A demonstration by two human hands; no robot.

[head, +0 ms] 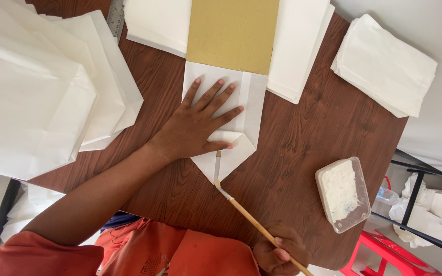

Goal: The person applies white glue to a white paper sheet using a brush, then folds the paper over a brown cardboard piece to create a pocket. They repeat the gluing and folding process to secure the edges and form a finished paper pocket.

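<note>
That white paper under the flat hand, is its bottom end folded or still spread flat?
Folded. The white paper shows slanted creases meeting in a point at its near end, with the left hand pressing the flaps flat and the brush tip touching that point.

Bare table (pixel 292 153) lies between folded paper (pixel 241 110) and paste tub (pixel 343 194).

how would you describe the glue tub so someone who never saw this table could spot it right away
Start at the brown wood-grain table and go to its edge on the person's right, past the folded white paper under the left hand. There sits a small clear rectangular tub filled with white paste. It is the only container there; everything else nearby is flat paper stacks or the brush in the right hand.
</note>
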